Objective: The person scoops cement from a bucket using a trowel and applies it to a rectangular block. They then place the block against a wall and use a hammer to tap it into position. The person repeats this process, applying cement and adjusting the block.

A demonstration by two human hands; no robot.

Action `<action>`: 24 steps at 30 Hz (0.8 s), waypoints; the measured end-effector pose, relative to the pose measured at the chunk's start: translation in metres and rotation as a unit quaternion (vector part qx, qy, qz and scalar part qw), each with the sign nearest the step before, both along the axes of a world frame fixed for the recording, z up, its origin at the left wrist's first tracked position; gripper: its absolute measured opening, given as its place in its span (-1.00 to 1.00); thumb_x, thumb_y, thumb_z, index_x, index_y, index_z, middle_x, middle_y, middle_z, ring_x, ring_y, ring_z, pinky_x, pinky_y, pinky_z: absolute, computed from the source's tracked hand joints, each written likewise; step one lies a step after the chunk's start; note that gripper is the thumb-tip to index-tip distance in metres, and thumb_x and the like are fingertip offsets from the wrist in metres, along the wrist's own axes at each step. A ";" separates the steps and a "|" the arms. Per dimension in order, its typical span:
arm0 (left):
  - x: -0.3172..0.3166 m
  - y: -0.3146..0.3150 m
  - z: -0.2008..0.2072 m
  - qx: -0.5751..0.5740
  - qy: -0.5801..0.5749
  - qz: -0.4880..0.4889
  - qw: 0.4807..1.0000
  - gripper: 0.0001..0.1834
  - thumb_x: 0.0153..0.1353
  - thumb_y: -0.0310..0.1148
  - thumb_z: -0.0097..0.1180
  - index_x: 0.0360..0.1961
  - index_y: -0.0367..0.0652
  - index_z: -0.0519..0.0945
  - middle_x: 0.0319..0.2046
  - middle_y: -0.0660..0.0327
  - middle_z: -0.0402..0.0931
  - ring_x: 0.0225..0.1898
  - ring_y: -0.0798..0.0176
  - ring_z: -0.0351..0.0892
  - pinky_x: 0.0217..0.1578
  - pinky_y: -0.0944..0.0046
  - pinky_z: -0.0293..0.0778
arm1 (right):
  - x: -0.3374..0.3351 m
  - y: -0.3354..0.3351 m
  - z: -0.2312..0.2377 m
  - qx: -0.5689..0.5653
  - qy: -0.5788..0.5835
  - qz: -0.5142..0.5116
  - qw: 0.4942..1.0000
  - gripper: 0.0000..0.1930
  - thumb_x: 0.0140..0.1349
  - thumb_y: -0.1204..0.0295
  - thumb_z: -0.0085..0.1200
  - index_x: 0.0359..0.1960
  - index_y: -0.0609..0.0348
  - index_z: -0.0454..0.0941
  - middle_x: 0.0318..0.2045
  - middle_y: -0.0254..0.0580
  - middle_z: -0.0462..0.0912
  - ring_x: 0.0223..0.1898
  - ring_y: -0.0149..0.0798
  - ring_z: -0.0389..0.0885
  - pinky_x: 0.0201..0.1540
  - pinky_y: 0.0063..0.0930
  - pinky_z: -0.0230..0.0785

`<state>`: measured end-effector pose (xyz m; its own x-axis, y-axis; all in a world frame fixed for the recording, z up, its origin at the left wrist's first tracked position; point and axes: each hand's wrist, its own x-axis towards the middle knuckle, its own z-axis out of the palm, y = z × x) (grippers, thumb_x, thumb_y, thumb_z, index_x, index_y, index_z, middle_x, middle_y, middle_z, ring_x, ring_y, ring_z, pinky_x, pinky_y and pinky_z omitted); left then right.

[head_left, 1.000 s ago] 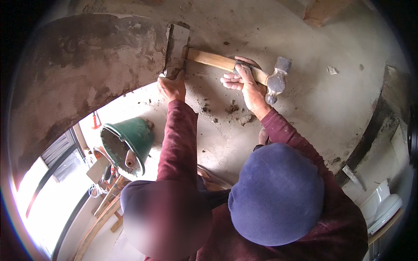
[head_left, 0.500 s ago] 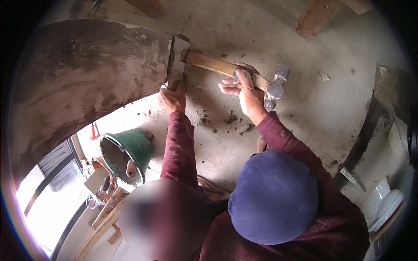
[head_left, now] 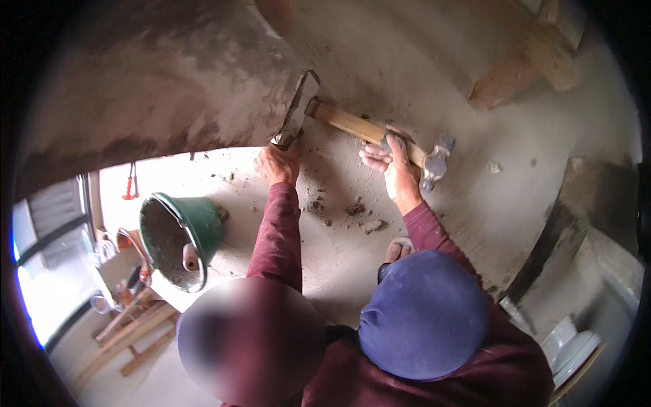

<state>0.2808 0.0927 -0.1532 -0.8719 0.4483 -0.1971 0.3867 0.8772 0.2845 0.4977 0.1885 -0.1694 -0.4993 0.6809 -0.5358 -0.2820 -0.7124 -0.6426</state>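
My left hand [head_left: 278,164] is closed round the lower end of a narrow flat-bladed tool [head_left: 296,112], like a scraper or trowel. Its blade lies along the end of a large brown-grey smeared surface [head_left: 183,88]. To the right, my right hand [head_left: 400,171] grips a hammer [head_left: 352,125] by its wooden handle, near the metal head, with some fingers spread loosely. The handle's butt points left, right beside the blade; whether they touch I cannot tell. The hammer's head lies on the right of the hand.
Mortar crumbs [head_left: 354,207] lie below the hands on the pale surface. A green bucket [head_left: 209,224] with residue stands at the left, near wood pieces [head_left: 139,339]. Bare toes [head_left: 399,248] show above a rounded blue cloth form [head_left: 424,315]. Wooden beams [head_left: 508,78] are at upper right.
The whole view has shifted, so both hands and the mortar crumbs appear lower. The blade leans slightly more to the right. The hammer's butt stays beside it, and both grips are unchanged.
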 end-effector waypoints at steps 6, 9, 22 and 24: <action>0.000 -0.008 -0.032 0.079 0.083 -0.014 0.993 0.08 -0.12 0.00 0.33 0.26 -0.46 0.04 -0.24 -0.12 0.57 -0.23 -0.16 0.59 -0.15 0.02 0.44 | 0.017 0.004 0.006 -0.045 -0.030 -0.112 0.992 -0.46 0.24 0.10 0.05 0.01 0.37 0.32 -0.19 0.18 0.52 -0.16 0.04 0.61 -0.07 -0.30 0.56; 0.006 0.012 -0.020 0.087 0.011 0.017 0.996 0.11 -0.13 -0.15 0.33 0.29 -0.48 -0.07 -0.31 -0.08 0.58 -0.27 -0.11 0.60 -0.23 0.05 0.46 | 0.022 0.018 -0.016 -0.107 -0.011 -0.173 0.979 -0.42 0.15 0.13 0.17 -0.13 0.53 0.34 -0.21 0.16 0.50 -0.20 0.02 0.62 -0.11 -0.36 0.61; -0.001 -0.001 -0.007 0.121 -0.049 0.029 0.991 -0.27 -0.18 -0.23 0.25 0.01 -0.37 0.27 -0.44 -0.05 0.59 -0.39 -0.09 0.62 -0.34 0.05 0.49 | -0.002 0.006 -0.001 -0.130 -0.028 -0.143 0.981 -0.44 0.13 0.16 0.20 -0.19 0.57 0.36 -0.23 0.12 0.53 -0.22 -0.05 0.62 -0.13 -0.39 0.60; -0.002 -0.003 -0.010 0.128 -0.047 0.027 0.990 -0.31 -0.18 -0.23 0.25 -0.03 -0.36 0.30 -0.45 -0.05 0.59 -0.38 -0.09 0.62 -0.34 0.05 0.49 | -0.004 0.008 0.011 -0.130 -0.054 -0.127 0.982 -0.52 0.14 0.22 0.19 -0.16 0.47 0.37 -0.30 0.09 0.56 -0.27 -0.06 0.63 -0.18 -0.40 0.61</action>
<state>0.2791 0.0900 -0.1629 -0.8794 0.4467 -0.1649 0.3019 0.7908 0.5324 0.4938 0.1967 -0.1581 -0.2611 0.6092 -0.7488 -0.4116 -0.7719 -0.4845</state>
